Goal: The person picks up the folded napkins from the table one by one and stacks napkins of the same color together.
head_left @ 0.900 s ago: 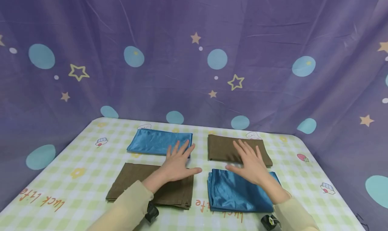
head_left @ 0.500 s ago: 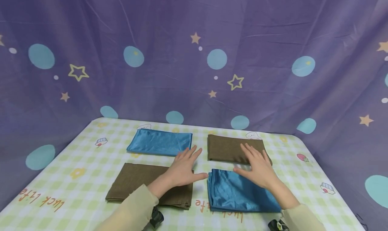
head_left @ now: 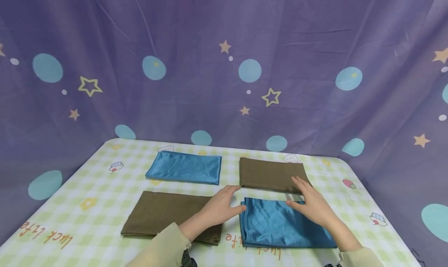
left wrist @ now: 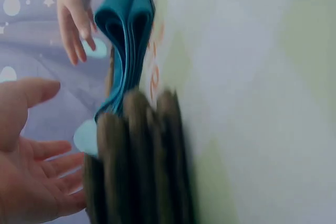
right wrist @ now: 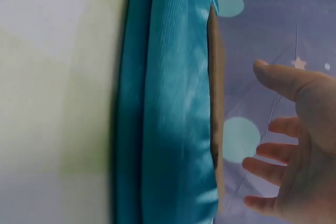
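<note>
My left hand [head_left: 222,206], fingers extended and holding nothing, hovers between the near brown folded cloth [head_left: 157,212] and the left edge of the near blue satin folded cloth [head_left: 276,224]. In the left wrist view its thumb and fingers [left wrist: 52,169] stand apart beside the brown cloth's stacked folds [left wrist: 147,161]. Over the right part of the near blue cloth is my right hand [head_left: 313,206], its thumb apart from relaxed fingers. The right wrist view has that hand [right wrist: 310,140] above the blue cloth's layered edge [right wrist: 178,108], with nothing in its grasp.
Farther back lie another blue folded cloth [head_left: 185,167] on the left and another brown folded cloth [head_left: 269,173] on the right. All rest on a green-checked tablecloth [head_left: 84,224]. A purple curtain [head_left: 196,64] with stars and dots hangs behind the table.
Both hands have shifted right and somewhat nearer the person. The left has left the area by the far blue cloth's corner for the near blue cloth's left edge. The cloths have kept their places.
</note>
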Available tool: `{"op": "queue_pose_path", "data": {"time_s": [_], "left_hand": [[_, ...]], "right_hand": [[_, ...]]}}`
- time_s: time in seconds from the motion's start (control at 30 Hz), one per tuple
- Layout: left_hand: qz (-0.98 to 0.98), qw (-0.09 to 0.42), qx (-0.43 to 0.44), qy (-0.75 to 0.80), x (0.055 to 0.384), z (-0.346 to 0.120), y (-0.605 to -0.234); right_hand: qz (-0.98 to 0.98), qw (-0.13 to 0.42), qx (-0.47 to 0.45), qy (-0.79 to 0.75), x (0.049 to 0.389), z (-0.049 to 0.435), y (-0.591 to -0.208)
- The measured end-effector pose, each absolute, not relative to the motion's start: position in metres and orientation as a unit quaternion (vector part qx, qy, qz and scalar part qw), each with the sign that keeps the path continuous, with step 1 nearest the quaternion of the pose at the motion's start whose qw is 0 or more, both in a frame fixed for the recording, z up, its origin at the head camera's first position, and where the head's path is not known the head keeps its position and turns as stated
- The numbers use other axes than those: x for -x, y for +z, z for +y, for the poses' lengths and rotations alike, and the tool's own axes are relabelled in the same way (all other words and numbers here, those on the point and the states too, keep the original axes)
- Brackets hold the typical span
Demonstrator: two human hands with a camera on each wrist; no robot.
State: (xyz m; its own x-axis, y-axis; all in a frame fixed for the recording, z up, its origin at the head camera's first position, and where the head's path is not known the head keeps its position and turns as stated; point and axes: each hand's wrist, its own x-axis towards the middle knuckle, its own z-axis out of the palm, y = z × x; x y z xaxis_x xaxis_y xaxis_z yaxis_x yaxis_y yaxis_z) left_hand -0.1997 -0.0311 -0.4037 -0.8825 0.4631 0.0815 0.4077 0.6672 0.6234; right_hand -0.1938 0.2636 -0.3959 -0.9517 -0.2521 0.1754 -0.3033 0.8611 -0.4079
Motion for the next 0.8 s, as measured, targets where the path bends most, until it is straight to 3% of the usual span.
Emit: {"op": "queue_pose_path", "data": {"time_s": [0.5, 0.8], "left_hand": [[0.883, 0.061, -0.16, 0.437, 0.188, -0.012, -0.407], [0.868, 0.08, -0.122, 0.474, 0.186, -0.006, -0.414]], "right_hand": [[-0.964, -0.002, -0.084, 0.254, 0.186, 0.293, -0.402], [-0.964, -0.003, -0.067, 0.257, 0.179, 0.306, -0.405]]}}
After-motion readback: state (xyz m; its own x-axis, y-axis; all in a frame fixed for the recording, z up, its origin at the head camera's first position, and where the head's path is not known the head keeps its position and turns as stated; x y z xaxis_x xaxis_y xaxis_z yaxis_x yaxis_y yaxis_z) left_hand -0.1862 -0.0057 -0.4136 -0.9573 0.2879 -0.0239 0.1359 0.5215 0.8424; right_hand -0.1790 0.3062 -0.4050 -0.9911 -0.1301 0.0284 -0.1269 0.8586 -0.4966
